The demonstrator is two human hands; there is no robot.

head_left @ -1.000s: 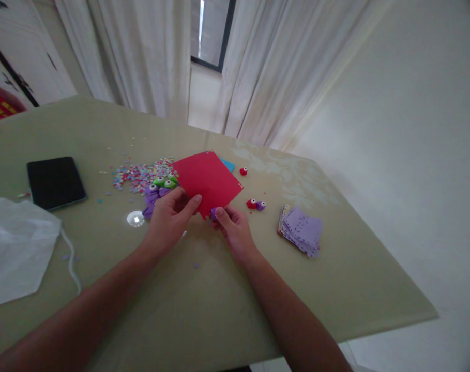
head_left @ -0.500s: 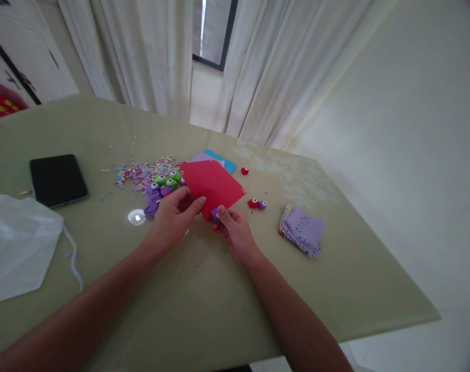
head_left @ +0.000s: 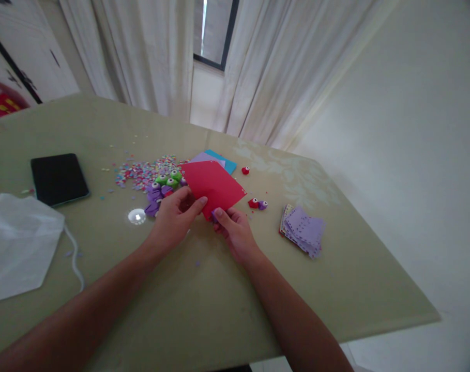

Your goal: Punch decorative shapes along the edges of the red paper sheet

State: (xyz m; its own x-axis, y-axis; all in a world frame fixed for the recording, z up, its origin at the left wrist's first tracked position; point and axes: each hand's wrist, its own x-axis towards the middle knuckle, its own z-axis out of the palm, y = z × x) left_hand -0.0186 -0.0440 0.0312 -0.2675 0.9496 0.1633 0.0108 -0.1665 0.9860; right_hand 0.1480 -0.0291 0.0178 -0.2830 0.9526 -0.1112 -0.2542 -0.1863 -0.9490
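Note:
A red sheet of paper [head_left: 215,183] is held above the table, with small holes near its far and right corners. My left hand [head_left: 176,214] pinches its left lower edge between thumb and fingers. My right hand [head_left: 235,230] is closed on a small purple craft punch [head_left: 213,215] at the sheet's near corner, the thumb covering most of it. Beside my left hand lies a cluster of purple punches [head_left: 154,196] and green punches [head_left: 172,178] with round eyes. To the right of the sheet rest a red punch [head_left: 252,203] and a purple punch [head_left: 262,205], side by side.
Coloured confetti [head_left: 141,173] is heaped behind the punches. Blue paper [head_left: 229,164] lies behind the red sheet, near another red punch [head_left: 245,170]. A stack of hole-edged lilac paper [head_left: 306,230] sits right. At left are a black tablet [head_left: 60,178] and white mask [head_left: 21,248].
My right thumb has pressed down over the purple punch, hiding more of it. The red sheet and my left hand have hardly moved.

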